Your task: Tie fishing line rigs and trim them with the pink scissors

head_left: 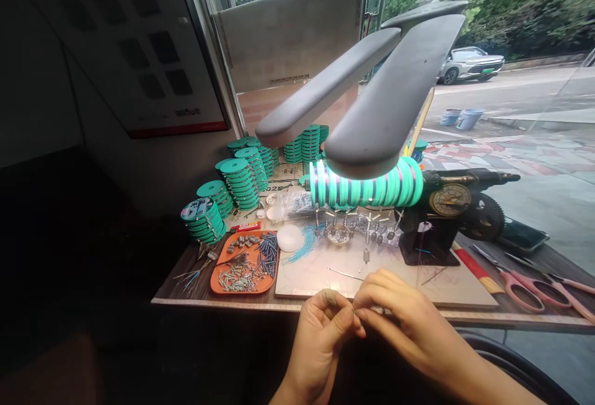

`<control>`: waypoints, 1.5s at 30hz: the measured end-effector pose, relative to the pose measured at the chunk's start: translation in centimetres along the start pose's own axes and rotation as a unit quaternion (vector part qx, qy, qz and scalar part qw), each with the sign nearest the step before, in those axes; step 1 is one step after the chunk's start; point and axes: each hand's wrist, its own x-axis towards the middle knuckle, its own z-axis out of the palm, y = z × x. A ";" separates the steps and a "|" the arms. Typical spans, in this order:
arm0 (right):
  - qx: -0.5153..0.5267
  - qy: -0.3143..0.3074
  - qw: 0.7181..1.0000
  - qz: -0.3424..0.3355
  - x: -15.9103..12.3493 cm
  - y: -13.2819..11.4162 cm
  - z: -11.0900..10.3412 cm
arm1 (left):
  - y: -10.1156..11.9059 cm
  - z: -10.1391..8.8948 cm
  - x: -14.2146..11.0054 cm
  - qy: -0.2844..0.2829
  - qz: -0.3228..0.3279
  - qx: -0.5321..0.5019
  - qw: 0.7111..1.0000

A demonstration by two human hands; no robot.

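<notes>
While the bare left hand [320,338] and bare right hand [402,313] meet before the pale rectangular board [297,281], what do they grasp?

"Both pinch a tiny item [353,309], unidentifiable from here; it appears unfinished."

"Progress?"

"Round green spools [404,182], apparently wound, fill the black metal winder [430,250]; loose parts [242,275] await use in the orange plastic tray [271,281]."

"Count?"

"Two hands, one board, winder and tray; spools overlap, uncountable."

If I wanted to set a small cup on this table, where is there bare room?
The front left of the flat beige board looks bare, between the shallow orange tray, round white disc and left hand. Less lies between the right hand and black metal machine, with stray threads. Crowded: stacked green discs back left, pink-handled scissors right.
</notes>
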 end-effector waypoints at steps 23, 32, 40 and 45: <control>0.053 -0.027 0.998 0.032 0.4 0.1 -0.7 | 1.1 -0.4 -0.4 -0.072 -0.027 0.147 0.986; 0.081 -0.030 0.995 0.043 0.6 0.1 -0.5 | 0.4 -0.6 -0.1 -0.079 -0.009 0.164 0.983; 0.080 0.078 0.991 0.069 -0.5 0.5 0.1 | -0.2 -0.4 -0.4 -0.003 -0.061 0.021 0.998; 0.204 0.108 0.955 0.187 -1.7 0.4 1.0 | -0.4 -0.2 -0.7 0.011 -0.084 -0.037 0.996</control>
